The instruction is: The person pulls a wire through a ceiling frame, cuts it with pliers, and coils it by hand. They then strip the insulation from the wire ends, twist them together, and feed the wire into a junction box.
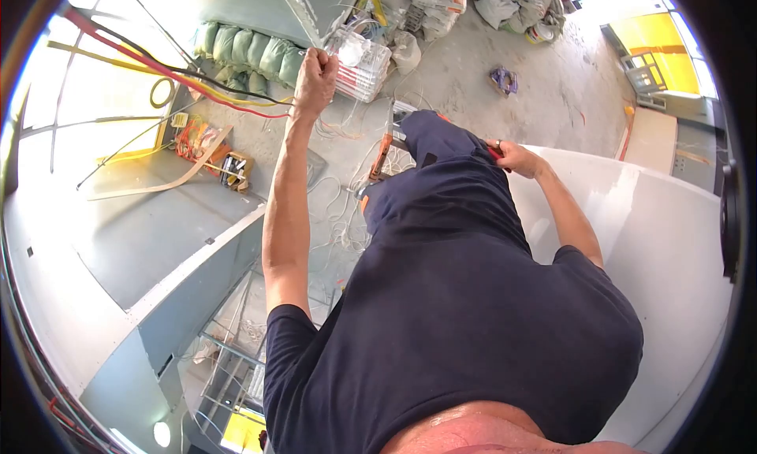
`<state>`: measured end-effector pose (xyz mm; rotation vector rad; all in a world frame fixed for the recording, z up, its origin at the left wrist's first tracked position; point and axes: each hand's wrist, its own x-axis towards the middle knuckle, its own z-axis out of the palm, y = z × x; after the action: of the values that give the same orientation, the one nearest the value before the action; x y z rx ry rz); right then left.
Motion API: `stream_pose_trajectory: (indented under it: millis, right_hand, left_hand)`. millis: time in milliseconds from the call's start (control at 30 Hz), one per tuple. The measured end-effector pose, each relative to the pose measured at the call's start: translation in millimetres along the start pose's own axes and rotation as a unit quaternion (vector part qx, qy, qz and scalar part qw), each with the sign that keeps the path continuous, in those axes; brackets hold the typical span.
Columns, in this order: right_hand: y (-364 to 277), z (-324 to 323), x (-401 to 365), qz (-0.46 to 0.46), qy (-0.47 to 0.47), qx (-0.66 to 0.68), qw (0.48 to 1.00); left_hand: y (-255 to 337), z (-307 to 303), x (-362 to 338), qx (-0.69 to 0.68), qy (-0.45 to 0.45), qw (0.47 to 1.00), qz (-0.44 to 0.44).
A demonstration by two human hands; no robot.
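My left hand (315, 80) is raised at the upper middle, fingers curled into a fist, close to the lower tip of a rough white edge (306, 16). What it grips, if anything, I cannot make out. Red (165, 64), yellow and black cables run in from the upper left, and their near ends overlap my left wrist. Low by my right thigh, my right hand (519, 159) is closed around a red-handled tool (497, 151); its working end is mostly hidden by the hand and the dark trousers.
An orange-and-metal ladder part (382, 156) shows beside my legs, with loose white cables (343, 210) on the floor. Green sacks (248, 52), wrapped bundles (359, 64) and a box of tools (235, 170) lie farther off. A white curved panel (631, 225) stands at my right.
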<state>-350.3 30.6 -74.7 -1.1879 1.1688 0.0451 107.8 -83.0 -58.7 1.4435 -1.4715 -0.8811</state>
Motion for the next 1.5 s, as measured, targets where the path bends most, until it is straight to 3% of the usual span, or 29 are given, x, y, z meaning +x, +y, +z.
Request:
stream_pose_trajectory:
  millis: [33, 67, 100, 133, 200, 300, 367, 467, 500, 533, 600, 633, 700, 767, 800, 867, 967, 1033, 1200, 1367, 1500]
  right_hand:
    - [1.1, -7.0, 1.0, 0.031, -0.033, 0.076, 0.996]
    - [-0.6, -7.0, 1.0, 0.004, -0.019, 0.127, 0.992]
    - [13.4, -9.0, 16.0, 0.003, -0.024, 0.12, 0.993]
    - [44.8, -9.8, 38.3, -0.016, 0.004, 0.153, 0.988]
    - [47.7, -2.1, 55.0, -0.01, 0.065, 0.224, 0.972]
    - [95.6, -12.1, 100.4, -0.064, 0.082, 0.178, 0.979]
    - [82.9, -18.5, 101.3, -0.068, 0.081, 0.127, 0.986]
    - [42.0, -33.8, 118.0, 0.119, 0.111, -0.068, 0.984]
    - [40.3, -41.4, 134.3, -0.012, 0.169, -0.219, 0.961]
    - [31.6, -52.1, 151.7, -0.141, 0.218, -0.362, 0.895]
    - [-4.8, -74.5, 202.7, -0.2, 0.24, -0.226, 0.923]
    - [-58.0, -73.6, 202.7, -0.217, 0.233, -0.25, 0.914]
    - [-103.4, -80.3, 244.8, -0.328, 0.2, -0.127, 0.914]
    - [-141.1, -91.4, 278.9, -0.351, 0.067, -0.01, 0.934]
    - [-146.0, -94.3, 295.5, -0.35, 0.062, -0.013, 0.935]
    - [-162.3, -90.5, 313.8, -0.297, -0.052, 0.092, 0.949]
    - [-181.4, -80.0, 319.1, -0.28, -0.1, 0.132, 0.946]
    - [-191.2, -74.3, 326.6, -0.306, -0.085, 0.14, 0.938]
    - [-210.9, -92.0, 340.9, -0.252, -0.088, 0.141, 0.953]
    - [-229.3, -104.5, 350.2, -0.289, -0.132, 0.131, 0.939]
    - [-242.0, -102.2, 355.4, -0.317, -0.101, 0.064, 0.941]
  left_hand:
    - [-0.1, 0.1, -0.8, -0.012, -0.002, 1.0, -0.006]
    - [-1.2, 0.7, -1.7, 0.006, 0.012, 1.0, 0.014]
    - [0.0, 0.2, -2.5, 0.007, 0.02, 1.0, 0.012]
    - [3.2, -0.5, -3.3, 0.008, 0.02, 1.0, 0.002]
    - [4.3, 0.9, -4.5, 0.004, 0.028, 1.0, 0.0]
    - [-2.2, 0.0, 0.0, 0.005, 0.032, 0.999, 0.006]
    - [1.0, -2.6, 1.3, 0.003, 0.036, 0.999, 0.005]
    - [-1.0, -6.9, 2.7, 0.008, 0.02, 1.0, -0.01]
    - [-2.9, -5.2, 1.1, 0.018, -0.001, 1.0, -0.021]
    - [-3.0, -5.0, 0.7, 0.016, 0.006, 1.0, -0.02]
    - [3.0, -4.8, 0.0, -0.065, -0.004, 0.998, -0.012]
    - [-1.1, -4.6, 0.4, -0.068, 0.001, 0.998, -0.014]
    - [-10.2, -6.9, 1.6, -0.113, -0.025, 0.993, -0.024]
    - [8.7, -11.0, -4.3, -0.153, -0.032, 0.987, -0.049]
    - [13.5, -13.1, -4.9, -0.188, -0.041, 0.978, -0.076]
    - [20.4, -19.1, -5.9, -0.237, -0.05, 0.965, -0.096]
    - [20.6, -30.3, -4.7, -0.248, -0.041, 0.962, -0.108]
    - [20.7, -39.2, -4.0, -0.251, -0.036, 0.962, -0.104]
    - [16.3, -56.2, 2.5, -0.284, -0.015, 0.953, -0.102]
    - [-2.6, -66.5, 6.5, -0.327, 0.034, 0.939, -0.096]
    - [-18.0, -68.8, 8.7, -0.315, 0.061, 0.942, -0.097]
